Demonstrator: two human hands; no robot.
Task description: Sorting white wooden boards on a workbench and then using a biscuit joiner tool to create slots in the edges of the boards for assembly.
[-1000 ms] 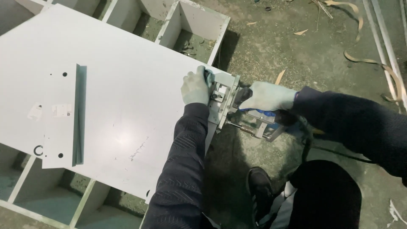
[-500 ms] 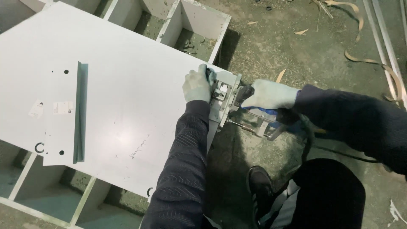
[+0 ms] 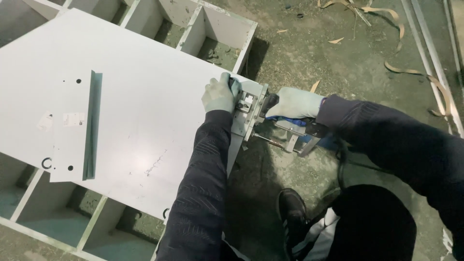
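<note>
So the power tool (image 3: 270,121) I'm working with is a metal-bodied thing with a flat silvery base plate, a blue body at the back and a black cord trailing off toward my legs. It sits right at the near edge of the big white panel (image 3: 135,111), which lies flat over a white compartment frame (image 3: 217,29) on the dirt floor. My left hand (image 3: 220,94), in a pale glove, is curled down over the front of the tool on the panel edge, forearm reaching straight out. My right hand (image 3: 295,102), gloved too, is wrapped closed around the rear grip, elbow bent out to the side.
</note>
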